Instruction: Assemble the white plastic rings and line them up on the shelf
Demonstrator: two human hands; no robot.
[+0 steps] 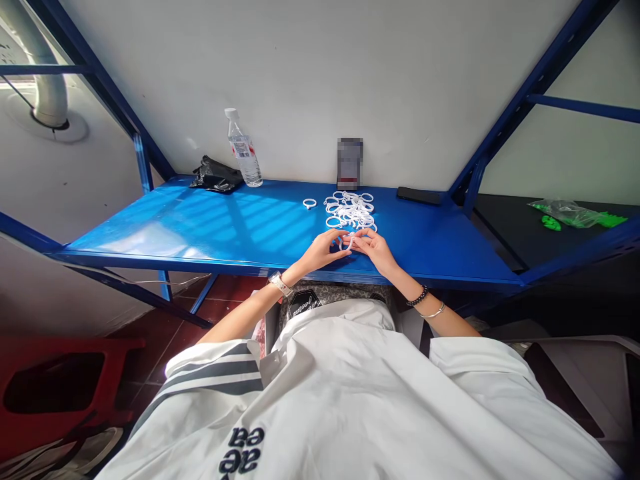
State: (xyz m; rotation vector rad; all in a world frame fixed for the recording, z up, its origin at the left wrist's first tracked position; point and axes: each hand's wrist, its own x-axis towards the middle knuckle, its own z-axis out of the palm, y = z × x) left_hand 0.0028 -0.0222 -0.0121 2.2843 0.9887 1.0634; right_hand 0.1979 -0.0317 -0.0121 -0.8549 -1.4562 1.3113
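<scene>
Head view. The left hand (pixel 323 250) and the right hand (pixel 376 249) meet at the near edge of the glossy blue metal counter (pixel 200 223), fingers curled together around one small white plastic ring (pixel 347 244) pinched between the two sets of fingertips. A loose pile of white plastic rings (pixel 351 208) lies just beyond the hands, straight ahead and slightly nearer the right hand; the rings overlap too much to count. One stray white ring (pixel 309 203) lies apart, left of the pile and nearer the left hand. The held ring, being round, has no long axis. Along the wall: one clear plastic water bottle (pixel 243 151), one crumpled black bag (pixel 216 176), one flat black phone-like slab (pixel 419 195).
</scene>
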